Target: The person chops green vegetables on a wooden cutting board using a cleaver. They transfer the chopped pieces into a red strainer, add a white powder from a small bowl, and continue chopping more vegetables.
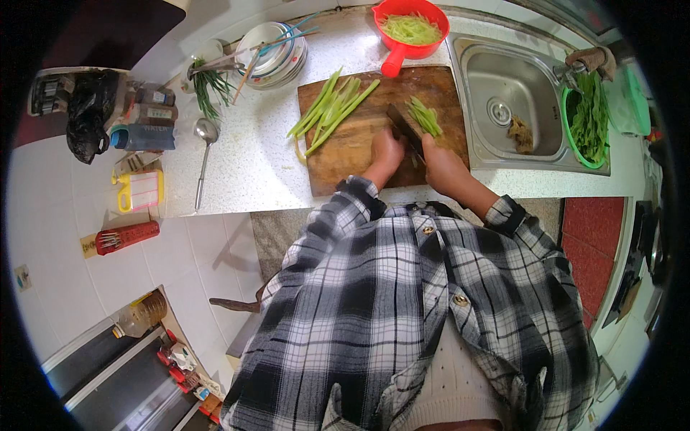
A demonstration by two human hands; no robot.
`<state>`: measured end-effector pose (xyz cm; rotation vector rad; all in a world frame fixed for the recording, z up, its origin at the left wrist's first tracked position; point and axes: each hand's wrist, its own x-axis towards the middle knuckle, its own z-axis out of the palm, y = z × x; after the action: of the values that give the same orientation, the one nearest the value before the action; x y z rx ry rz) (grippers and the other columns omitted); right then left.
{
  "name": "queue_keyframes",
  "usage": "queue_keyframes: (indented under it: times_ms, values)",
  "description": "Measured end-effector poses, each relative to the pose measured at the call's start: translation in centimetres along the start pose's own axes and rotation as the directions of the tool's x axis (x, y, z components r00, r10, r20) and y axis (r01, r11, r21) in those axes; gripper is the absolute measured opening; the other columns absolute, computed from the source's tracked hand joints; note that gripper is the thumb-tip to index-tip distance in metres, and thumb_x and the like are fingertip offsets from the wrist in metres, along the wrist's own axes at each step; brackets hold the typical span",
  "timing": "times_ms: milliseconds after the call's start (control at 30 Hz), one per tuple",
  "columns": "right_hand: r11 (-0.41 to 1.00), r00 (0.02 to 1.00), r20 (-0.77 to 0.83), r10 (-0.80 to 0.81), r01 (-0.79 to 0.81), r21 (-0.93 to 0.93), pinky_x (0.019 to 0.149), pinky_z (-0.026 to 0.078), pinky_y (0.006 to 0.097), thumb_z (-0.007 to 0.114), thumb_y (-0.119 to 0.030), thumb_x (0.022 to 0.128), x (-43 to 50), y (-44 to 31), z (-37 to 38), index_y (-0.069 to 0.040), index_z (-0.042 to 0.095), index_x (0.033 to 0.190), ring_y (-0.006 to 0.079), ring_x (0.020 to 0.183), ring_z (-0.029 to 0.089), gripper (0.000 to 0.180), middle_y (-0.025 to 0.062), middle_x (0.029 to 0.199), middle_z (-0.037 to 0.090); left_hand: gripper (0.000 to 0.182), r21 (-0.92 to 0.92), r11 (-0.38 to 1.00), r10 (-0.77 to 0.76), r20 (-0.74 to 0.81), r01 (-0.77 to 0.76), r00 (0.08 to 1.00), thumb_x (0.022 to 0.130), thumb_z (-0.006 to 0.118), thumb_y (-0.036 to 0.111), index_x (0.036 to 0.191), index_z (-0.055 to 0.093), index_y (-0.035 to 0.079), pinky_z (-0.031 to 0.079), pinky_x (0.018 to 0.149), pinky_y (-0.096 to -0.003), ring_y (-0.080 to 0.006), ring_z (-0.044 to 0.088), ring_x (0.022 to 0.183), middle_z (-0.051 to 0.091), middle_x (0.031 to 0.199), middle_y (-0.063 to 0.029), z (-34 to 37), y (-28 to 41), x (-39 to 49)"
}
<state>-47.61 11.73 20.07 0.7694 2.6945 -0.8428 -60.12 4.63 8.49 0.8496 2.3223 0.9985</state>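
Note:
On a dark wooden cutting board [345, 167], my right hand [444, 164] grips a kitchen knife [405, 129], its dark blade angled away from me to the left. My left hand [387, 152] is curled close against the blade's left side. Its fingertips, and anything under them, are hidden. Right of the blade lies a small pile of sliced green stalks [425, 116]. Longer pale-green stalks [337, 108], which look like celery, lie across the board's upper left, some overhanging its left edge.
Beyond the board stands a red handled strainer [412, 29] of shredded green vegetable. To the right are a steel sink [485, 67] and a green basket [567, 116] of leafy greens. Leftward are stacked plates [259, 70] with chopsticks, green chives [207, 94] and a metal ladle [202, 167].

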Motion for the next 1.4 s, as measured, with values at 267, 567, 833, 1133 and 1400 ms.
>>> queue_keyframes:
  times_ms: [267, 567, 833, 1133, 1400]
  values:
    - [0.999, 0.999, 0.026, 0.043, -0.043, 0.012, 0.065, 0.044, 0.0535, 0.047, 0.002, 0.071, -0.2, -0.1, -0.3, 0.001, 0.035, 0.099, 0.0459, 0.073, 0.056, 0.030, 0.0293, 0.073, 0.057, 0.016, -0.046, 0.999, 0.014, -0.029, -0.015, 0.999, 0.070, 0.061, 0.016, 0.076, 0.058, 0.002, 0.045, 0.061, -0.0454, -0.0394, 0.058, 0.070, 0.060, 0.072, -0.0214, 0.1, 0.1, -0.3]
    - [0.998, 0.998, -0.025, 0.058, -0.057, 0.026, 0.065, 0.042, 0.0551, 0.047, 0.001, 0.072, -0.3, 0.4, 0.6, 0.000, 0.035, 0.097, 0.0469, 0.072, 0.056, 0.028, 0.0294, 0.073, 0.057, 0.021, -0.045, 0.997, -0.056, 0.072, 0.060, 0.996, 0.069, 0.061, 0.021, 0.072, 0.062, 0.001, 0.046, 0.060, -0.0445, -0.0383, 0.059, 0.068, 0.061, 0.070, -0.0205, -0.1, 0.3, -0.8]
    - [0.998, 0.997, -0.038, 0.063, -0.062, 0.034, 0.065, 0.043, 0.0544, 0.048, 0.000, 0.072, 0.2, 1.8, 0.6, 0.000, 0.035, 0.098, 0.0461, 0.073, 0.056, 0.029, 0.0290, 0.073, 0.057, 0.033, 0.194, 0.981, -0.036, 0.291, -0.022, 0.956, 0.076, 0.054, 0.027, 0.065, 0.061, -0.003, 0.047, 0.055, -0.0425, -0.0305, 0.060, 0.052, 0.061, 0.061, -0.0180, -0.8, 2.0, -2.1]
    - [0.997, 0.993, -0.089, 0.082, -0.082, -0.001, 0.066, 0.044, 0.0533, 0.049, 0.001, 0.071, 0.2, 2.0, 0.3, 0.000, 0.034, 0.099, 0.0451, 0.074, 0.057, 0.032, 0.0278, 0.074, 0.058, 0.024, -0.154, 0.978, -0.111, 0.191, 0.142, 0.975, 0.070, 0.062, 0.024, 0.064, 0.063, 0.000, 0.046, 0.060, -0.0451, -0.0372, 0.059, 0.062, 0.059, 0.062, -0.0210, 0.0, 1.0, 0.6]
    - [0.999, 0.998, -0.049, 0.044, -0.044, -0.008, 0.064, 0.043, 0.0546, 0.050, 0.003, 0.069, -0.3, 0.6, -0.2, 0.001, 0.034, 0.097, 0.0457, 0.071, 0.056, 0.033, 0.0286, 0.072, 0.057, 0.024, 0.015, 0.997, -0.080, 0.129, 0.079, 0.988, 0.069, 0.065, 0.026, 0.071, 0.063, 0.001, 0.046, 0.060, -0.0460, -0.0379, 0.060, 0.068, 0.061, 0.071, -0.0211, 0.4, 1.0, 0.5]
